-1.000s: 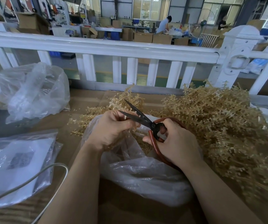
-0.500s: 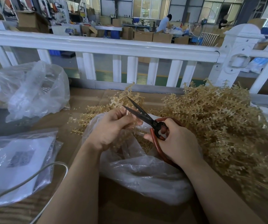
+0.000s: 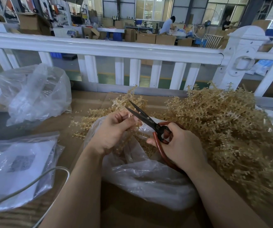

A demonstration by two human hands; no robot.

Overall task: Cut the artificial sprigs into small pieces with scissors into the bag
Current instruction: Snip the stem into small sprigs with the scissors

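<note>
My right hand grips the red-brown handles of black-bladed scissors, whose blades stand apart and point up-left. My left hand pinches a pale gold sprig right at the blades, above the mouth of a clear plastic bag. Cut pieces lie inside the bag. A large heap of gold artificial sprigs fills the right side of the table, and a few more sprigs lie behind my left hand.
A crumpled clear bag sits at the far left, and a flat bag holding printed paper lies at the near left with a grey cable across it. A white railing borders the table's far edge.
The scissors have risen slightly with my right hand, blades still apart. My left hand has brought the sprig's end up closer to the blades.
</note>
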